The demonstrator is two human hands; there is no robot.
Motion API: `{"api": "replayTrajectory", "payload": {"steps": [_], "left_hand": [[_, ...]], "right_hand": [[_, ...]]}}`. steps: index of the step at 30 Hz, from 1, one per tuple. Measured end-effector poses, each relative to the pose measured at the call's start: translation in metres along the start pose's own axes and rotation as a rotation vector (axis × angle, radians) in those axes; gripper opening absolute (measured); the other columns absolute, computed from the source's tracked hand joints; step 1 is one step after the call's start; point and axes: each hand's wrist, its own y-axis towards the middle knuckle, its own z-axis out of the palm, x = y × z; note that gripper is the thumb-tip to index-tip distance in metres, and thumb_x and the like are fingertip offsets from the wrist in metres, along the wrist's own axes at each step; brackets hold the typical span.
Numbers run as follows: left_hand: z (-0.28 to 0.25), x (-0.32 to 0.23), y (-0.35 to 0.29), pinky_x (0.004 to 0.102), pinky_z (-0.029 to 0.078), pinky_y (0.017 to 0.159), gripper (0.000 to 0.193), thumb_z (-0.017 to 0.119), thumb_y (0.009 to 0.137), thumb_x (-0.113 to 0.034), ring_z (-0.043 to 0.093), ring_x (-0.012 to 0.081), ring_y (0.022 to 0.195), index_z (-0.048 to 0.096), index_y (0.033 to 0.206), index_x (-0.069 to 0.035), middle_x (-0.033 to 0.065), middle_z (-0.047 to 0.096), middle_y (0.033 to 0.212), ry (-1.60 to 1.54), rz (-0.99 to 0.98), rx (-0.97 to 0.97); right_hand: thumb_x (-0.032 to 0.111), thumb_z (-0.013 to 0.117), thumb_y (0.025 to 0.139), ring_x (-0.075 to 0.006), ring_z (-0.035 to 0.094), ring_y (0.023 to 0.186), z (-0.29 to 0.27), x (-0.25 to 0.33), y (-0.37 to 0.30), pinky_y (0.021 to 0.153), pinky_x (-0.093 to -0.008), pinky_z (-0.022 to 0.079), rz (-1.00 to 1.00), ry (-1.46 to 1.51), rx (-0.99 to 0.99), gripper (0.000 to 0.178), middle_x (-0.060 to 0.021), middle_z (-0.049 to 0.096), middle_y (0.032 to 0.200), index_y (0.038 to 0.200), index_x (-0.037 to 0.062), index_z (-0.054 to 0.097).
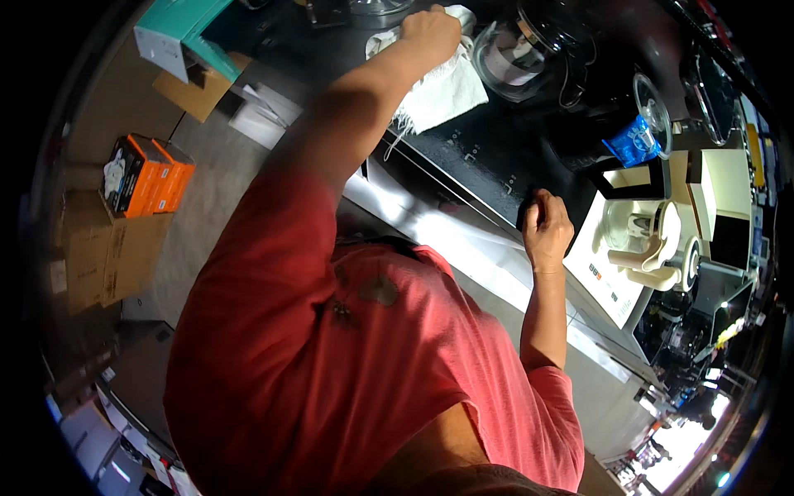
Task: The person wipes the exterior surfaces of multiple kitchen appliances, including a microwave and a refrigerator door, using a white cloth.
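Observation:
My left hand (pixel 430 37), at the end of the far-stretched arm, is closed on a white cloth (pixel 451 91) with a frayed edge. The cloth lies spread on a black counter (pixel 488 165). Just right of it stands a glass kettle (pixel 513 62) with a black handle. My right hand (pixel 547 231) rests at the counter's front edge, its fingers curled in against something dark that I cannot make out. Beyond that hand lies a blue packet (pixel 633 142), beside a clear round glass lid or bowl (pixel 653 112).
To the right, a cream appliance with a glass jug (pixel 649 240) sits on a white surface. A teal box (pixel 178 37) is at the far left. Orange and black boxes (pixel 153 175) rest on a cardboard carton (pixel 116 248) on the left.

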Motion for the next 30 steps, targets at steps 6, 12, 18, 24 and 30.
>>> {"api": "replayTrajectory", "payload": {"steps": [6,12,18,24,30], "left_hand": [[0.054,0.002,0.066,0.0437,0.052,0.076,0.026,0.044,0.085,-0.012,0.065,0.0333,0.090,0.066,0.096,-0.003,0.0212,0.061,0.106,0.007,0.063,-0.116],[0.044,0.002,0.064,0.0430,0.051,0.077,0.026,0.044,0.087,-0.017,0.062,0.0319,0.094,0.065,0.094,-0.004,0.0180,0.061,0.103,-0.029,0.087,-0.222],[-0.005,0.032,-0.023,0.0426,0.047,0.084,0.030,0.051,0.087,-0.026,0.057,0.0354,0.101,0.065,0.098,-0.001,0.0180,0.059,0.107,-0.075,0.250,-0.099],[-0.048,0.085,-0.087,0.0388,0.038,0.098,0.039,0.052,0.089,-0.028,0.048,0.0304,0.115,0.056,0.118,-0.002,0.0112,0.055,0.124,-0.020,0.272,0.077],[-0.060,0.175,-0.111,0.0374,0.040,0.094,0.035,0.054,0.087,-0.019,0.052,0.0322,0.107,0.057,0.117,-0.002,0.0115,0.058,0.119,0.085,0.535,-0.117]], "right_hand": [[0.005,0.060,0.077,-0.0273,0.062,0.063,0.004,0.000,-0.009,0.059,-0.0343,0.049,0.107,-0.008,-0.097,0.017,-0.0119,0.062,0.080,0.094,0.0040,0.064],[0.005,0.060,0.078,-0.0286,0.062,0.066,0.009,-0.001,-0.006,0.060,-0.0353,0.049,0.099,-0.005,-0.138,0.014,-0.0121,0.062,0.082,0.092,0.0033,0.064],[0.004,0.058,0.079,-0.0267,0.061,0.063,0.008,-0.004,-0.009,0.058,-0.0338,0.049,0.088,-0.012,-0.148,0.014,-0.0122,0.062,0.081,0.092,0.0020,0.064],[0.005,0.056,0.082,-0.0294,0.063,0.069,0.006,-0.001,-0.009,0.064,-0.0352,0.050,0.126,-0.008,-0.105,0.013,-0.0142,0.063,0.083,0.093,0.0007,0.063],[0.005,0.056,0.082,-0.0281,0.061,0.069,0.011,-0.006,-0.012,0.063,-0.0346,0.049,0.170,-0.005,-0.091,0.014,-0.0138,0.061,0.083,0.095,0.0007,0.062]]}}
